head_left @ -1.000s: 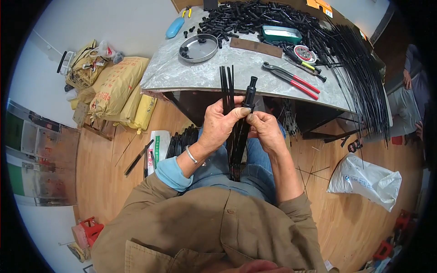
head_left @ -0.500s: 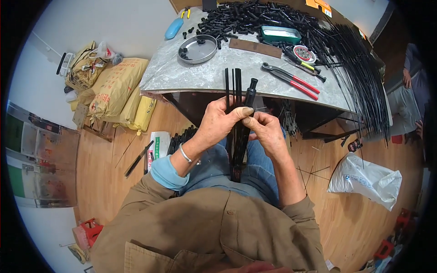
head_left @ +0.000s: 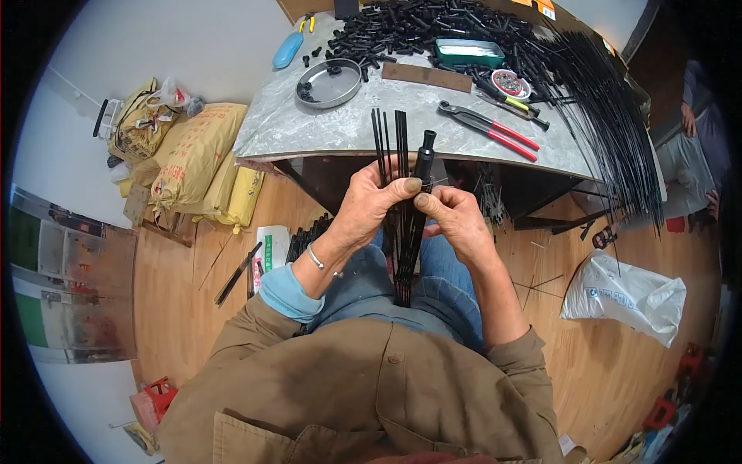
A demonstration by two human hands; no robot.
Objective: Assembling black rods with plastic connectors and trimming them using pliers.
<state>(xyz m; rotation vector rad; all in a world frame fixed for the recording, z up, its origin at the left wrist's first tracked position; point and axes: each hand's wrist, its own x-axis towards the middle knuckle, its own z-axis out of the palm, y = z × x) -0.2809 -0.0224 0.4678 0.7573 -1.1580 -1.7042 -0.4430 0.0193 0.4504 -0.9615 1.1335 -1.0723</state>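
- I see my left hand (head_left: 373, 203) clenched around a bundle of thin black rods (head_left: 400, 224), held upright above my lap, just short of the grey table edge (head_left: 325, 151).
- My right hand (head_left: 454, 219) grips the same bundle, pinching a black tube (head_left: 424, 158) at its top.
- Yellow sacks (head_left: 197, 158) are stacked on the floor left of the table, against the wall.
- A white plastic bag with dark print (head_left: 626, 298) lies on the wooden floor to my right.
- A small white-and-green packet (head_left: 270, 249) lies beside my left knee.
- On the table: red-handled pliers (head_left: 488, 130), a round metal dish (head_left: 329, 82), a green tin (head_left: 468, 52).
- Long black rods (head_left: 610, 131) overhang the table's right edge.
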